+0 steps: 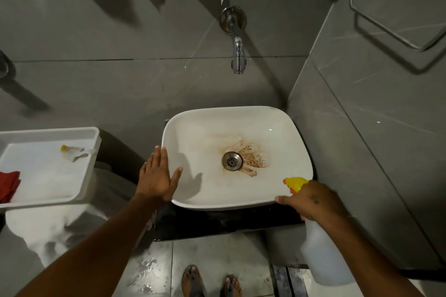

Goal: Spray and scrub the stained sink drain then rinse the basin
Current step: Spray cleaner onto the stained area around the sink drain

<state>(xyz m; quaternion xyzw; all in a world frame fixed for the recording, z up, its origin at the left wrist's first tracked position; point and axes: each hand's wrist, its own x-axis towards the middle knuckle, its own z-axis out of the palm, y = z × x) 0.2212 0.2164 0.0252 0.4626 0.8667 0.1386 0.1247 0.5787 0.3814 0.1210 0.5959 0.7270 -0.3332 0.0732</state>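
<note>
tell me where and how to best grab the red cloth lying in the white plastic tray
Pinch the red cloth at its bunched upper edge, coming from above with the left hand, which rests open on the white ceramic sink rim nearest the white plastic tray. It lies crumpled and partly cut off by the frame, so folds give purchase.

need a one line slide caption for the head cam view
Right hand aims a yellow-nozzled spray bottle at the rust-stained drain while the left hand rests on the sink rim.

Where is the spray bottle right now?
The spray bottle is in the right hand at the lower right of the head view, its yellow nozzle over the sink's near right rim.
</note>
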